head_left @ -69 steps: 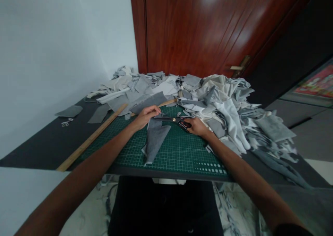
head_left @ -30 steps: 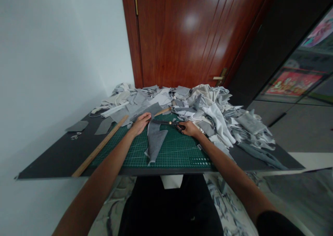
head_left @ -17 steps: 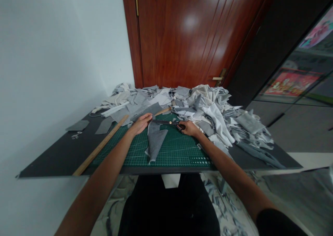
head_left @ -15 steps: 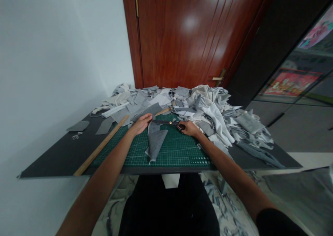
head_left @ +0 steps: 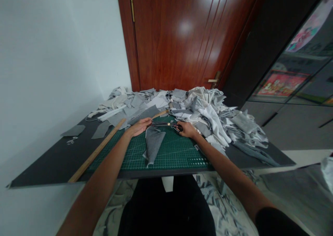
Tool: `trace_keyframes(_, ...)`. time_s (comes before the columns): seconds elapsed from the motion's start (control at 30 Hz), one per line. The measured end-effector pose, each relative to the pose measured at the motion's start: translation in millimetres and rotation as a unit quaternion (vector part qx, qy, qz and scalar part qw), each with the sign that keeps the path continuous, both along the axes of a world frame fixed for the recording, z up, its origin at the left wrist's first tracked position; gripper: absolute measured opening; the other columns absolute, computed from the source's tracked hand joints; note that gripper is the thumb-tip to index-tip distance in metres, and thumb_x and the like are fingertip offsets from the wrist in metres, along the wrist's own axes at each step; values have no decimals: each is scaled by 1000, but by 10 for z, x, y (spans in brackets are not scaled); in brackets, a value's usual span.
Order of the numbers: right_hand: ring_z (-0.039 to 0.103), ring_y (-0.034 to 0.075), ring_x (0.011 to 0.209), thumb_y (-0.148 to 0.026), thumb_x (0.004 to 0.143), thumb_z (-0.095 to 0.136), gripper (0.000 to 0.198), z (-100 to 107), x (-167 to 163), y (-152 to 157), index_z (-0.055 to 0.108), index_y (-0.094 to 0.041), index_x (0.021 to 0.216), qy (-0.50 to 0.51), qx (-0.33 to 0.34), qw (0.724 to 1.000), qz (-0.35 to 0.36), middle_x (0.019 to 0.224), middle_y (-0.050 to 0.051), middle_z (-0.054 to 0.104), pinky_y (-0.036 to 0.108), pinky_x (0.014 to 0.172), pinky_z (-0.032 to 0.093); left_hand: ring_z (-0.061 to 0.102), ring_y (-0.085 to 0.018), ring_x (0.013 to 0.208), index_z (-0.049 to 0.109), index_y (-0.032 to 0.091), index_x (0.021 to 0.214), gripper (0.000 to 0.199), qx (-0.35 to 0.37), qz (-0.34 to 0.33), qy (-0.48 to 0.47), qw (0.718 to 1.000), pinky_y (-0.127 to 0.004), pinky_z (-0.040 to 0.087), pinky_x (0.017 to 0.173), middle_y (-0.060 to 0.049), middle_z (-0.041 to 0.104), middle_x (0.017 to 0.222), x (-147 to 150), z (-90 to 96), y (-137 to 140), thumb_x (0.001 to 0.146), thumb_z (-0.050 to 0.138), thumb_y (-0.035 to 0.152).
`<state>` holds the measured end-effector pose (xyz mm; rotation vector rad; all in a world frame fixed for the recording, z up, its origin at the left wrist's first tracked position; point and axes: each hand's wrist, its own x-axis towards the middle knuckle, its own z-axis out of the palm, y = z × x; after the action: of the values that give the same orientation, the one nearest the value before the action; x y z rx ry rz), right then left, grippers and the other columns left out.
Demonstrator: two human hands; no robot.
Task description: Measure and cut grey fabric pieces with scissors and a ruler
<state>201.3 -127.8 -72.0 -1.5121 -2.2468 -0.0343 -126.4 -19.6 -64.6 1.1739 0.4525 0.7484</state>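
Black-handled scissors point(head_left: 168, 124) are gripped in my right hand point(head_left: 186, 129), the fingers wrapped round the handles. Their blades point left, across the top edge of a grey fabric piece point(head_left: 154, 141). My left hand point(head_left: 141, 126) pinches that piece at its upper left corner, close to the blade tips. The fabric narrows downward and its lower end rests over the green cutting mat point(head_left: 174, 153). Whether the blades are fully closed is too small to tell.
A heap of grey and white fabric scraps point(head_left: 213, 120) covers the table's back and right. A wooden ruler point(head_left: 99, 150) lies slanted along the mat's left side. Flat grey pieces point(head_left: 73, 130) lie further left on the dark table point(head_left: 49, 159). A brown door point(head_left: 177, 38) stands behind.
The whole view has shifted slightly with the head. The scissor blades look closer together, and the fabric's top edge hangs a little lower below them. Both hands keep their holds.
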Motion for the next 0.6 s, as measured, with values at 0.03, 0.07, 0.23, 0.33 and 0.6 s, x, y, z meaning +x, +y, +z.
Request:
trace_keyframes(0.03,56,18,70,-22,85,61,17,-4,-1,6,66,-19,101,1,1,1000,-3,85,5,70,28,66,33,71,-15,86,72,13,100,22,-1,-12,7,1000,-25,53,83,-5,76,95,-5,7,11,81,85,16)
trace_keyframes(0.07,56,19,71,-23,86,61,17,-7,-3,13,66,-19,101,2,2,1000,-7,86,5,71,28,66,34,71,-15,87,72,13,101,21,-2,-23,13,1000,-25,54,85,-5,76,96,-10,14,21,83,84,15)
trace_keyframes(0.23,56,19,71,-24,87,62,17,-6,-11,30,67,-19,102,9,-2,1000,-21,85,5,70,28,66,34,74,-17,96,72,12,107,19,-7,-63,29,998,-27,55,94,-10,78,108,-15,39,74,89,77,14)
trace_keyframes(0.33,56,19,70,-24,87,61,16,11,-19,26,67,-19,102,12,-3,999,-30,83,4,70,27,66,33,75,-21,104,72,10,110,20,-11,-90,41,995,-32,55,98,-16,78,114,-13,45,105,92,75,17)
trace_keyframes(0.6,60,19,75,-23,86,62,20,10,-17,22,66,-19,105,19,-5,998,-64,90,6,73,27,67,34,75,-26,111,75,10,111,23,0,-127,34,991,-38,54,102,-20,78,115,-27,48,96,93,72,25)
